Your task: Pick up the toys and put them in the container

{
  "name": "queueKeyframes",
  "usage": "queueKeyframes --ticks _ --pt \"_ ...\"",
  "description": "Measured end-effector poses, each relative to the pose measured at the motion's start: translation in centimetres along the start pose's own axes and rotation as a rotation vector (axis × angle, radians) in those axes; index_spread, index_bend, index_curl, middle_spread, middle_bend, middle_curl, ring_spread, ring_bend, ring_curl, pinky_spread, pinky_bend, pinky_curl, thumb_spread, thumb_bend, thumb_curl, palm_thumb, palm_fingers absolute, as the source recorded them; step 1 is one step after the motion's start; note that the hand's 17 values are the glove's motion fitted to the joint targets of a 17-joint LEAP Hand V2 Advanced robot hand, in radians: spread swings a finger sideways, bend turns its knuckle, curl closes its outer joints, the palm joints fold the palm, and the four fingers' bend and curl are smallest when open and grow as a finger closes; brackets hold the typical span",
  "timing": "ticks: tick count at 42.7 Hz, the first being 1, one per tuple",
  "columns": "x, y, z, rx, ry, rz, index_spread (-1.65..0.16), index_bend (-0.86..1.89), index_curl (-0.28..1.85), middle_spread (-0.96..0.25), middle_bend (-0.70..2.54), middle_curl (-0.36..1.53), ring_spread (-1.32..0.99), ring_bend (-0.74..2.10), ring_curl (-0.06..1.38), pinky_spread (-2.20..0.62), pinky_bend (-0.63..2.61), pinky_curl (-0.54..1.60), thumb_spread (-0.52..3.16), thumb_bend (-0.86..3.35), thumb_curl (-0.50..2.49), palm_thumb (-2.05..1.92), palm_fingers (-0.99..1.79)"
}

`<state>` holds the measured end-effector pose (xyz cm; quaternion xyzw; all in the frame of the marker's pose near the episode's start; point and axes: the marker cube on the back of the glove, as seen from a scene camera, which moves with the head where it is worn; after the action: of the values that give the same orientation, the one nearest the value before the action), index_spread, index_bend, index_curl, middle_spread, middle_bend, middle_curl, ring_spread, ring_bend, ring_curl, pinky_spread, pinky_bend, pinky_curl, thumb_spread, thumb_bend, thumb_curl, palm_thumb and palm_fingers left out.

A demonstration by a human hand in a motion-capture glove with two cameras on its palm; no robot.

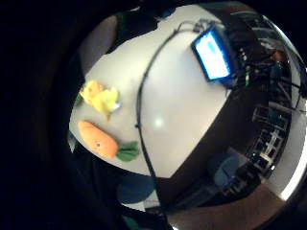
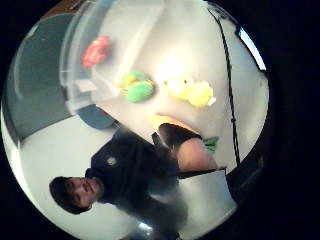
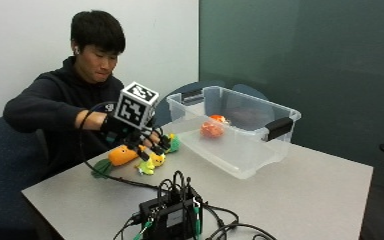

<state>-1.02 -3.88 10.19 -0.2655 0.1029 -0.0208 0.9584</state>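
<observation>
Fingers [image 3: 153,145] of the gloved right hand [image 3: 133,131] hang spread and slightly curled over the toys, with nothing between them that I can make out — the hand hovers above the counter [image 3: 298,190] rather than holding anything. Going left to right in the outside view: a plush carrot [image 3: 120,155] lies nearest the person, its green leaves [image 3: 101,169] pointing toward the counter's edge; just beside it sits a yellow plush toy [image 3: 151,163], directly under the fingertips; a green toy [image 3: 171,143] shows just behind the hand, close to the container's wall. Further right stands the clear plastic container [image 3: 245,150], lid off, with one red-orange toy [image 3: 212,127] already inside. A black device with cables [image 3: 172,212] sits at the counter's near edge, well apart from the toys.

By my reading, this is the reach for the next toy, with three left on the counter. The next move calls for lowering onto the yellow plush or the carrot, closing round it, then carrying it right, over the container's rim
</observation>
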Motion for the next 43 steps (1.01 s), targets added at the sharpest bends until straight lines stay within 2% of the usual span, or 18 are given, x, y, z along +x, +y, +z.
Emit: queueKeyframes --ticks 4,9,15,18,24,34,38,43 --pt "-0.8 -0.7 4.5 -0.061 0.099 -0.049 -0.26 0.17 0.32 -0.03 0.11 0.33 -0.02 0.16 0.23 0.02 0.74 0.35 1.23 -0.01 0.39 0.14 -0.25" --pt "-1.8 -2.6 7.6 -0.061 0.160 -0.098 -0.26 0.21 0.34 -0.01 0.09 0.30 -0.01 0.12 0.20 0.02 0.69 0.34 1.21 -0.02 0.38 0.14 -0.25" --pt "-3.1 -4.0 8.2 0.064 0.167 -0.159 -0.28 0.53 0.43 -0.02 0.07 0.25 -0.01 0.10 0.16 0.03 0.61 0.32 1.26 0.02 0.39 0.21 -0.12" --pt "-3.5 -4.1 7.4 0.150 0.116 -0.198 -0.29 0.70 0.48 -0.04 0.16 0.26 -0.03 0.13 0.16 0.03 0.55 0.30 1.32 0.08 0.41 0.32 0.05" --pt "-4.2 -3.7 4.3 0.280 -0.086 -0.192 -0.26 0.97 0.57 -0.16 0.31 0.31 -0.10 0.15 0.13 0.00 0.40 0.26 1.33 0.19 0.48 0.54 0.31" --pt "-8.1 -1.5 -9.2 0.560 -0.281 -0.206 -0.18 1.00 0.65 -0.25 0.44 0.37 -0.22 0.21 0.16 -0.03 0.38 0.27 1.25 0.18 0.55 0.60 0.39" --pt "-10.4 -1.8 -13.9 0.598 -0.306 -0.284 -0.16 0.99 0.66 -0.28 0.45 0.38 -0.26 0.23 0.17 -0.05 0.37 0.28 1.23 0.17 0.57 0.61 0.40" --pt "-17.6 -2.8 -14.9 0.599 -0.239 -0.339 -0.14 0.98 0.68 -0.29 0.45 0.39 -0.29 0.24 0.18 -0.07 0.38 0.29 1.21 0.15 0.60 0.61 0.40"
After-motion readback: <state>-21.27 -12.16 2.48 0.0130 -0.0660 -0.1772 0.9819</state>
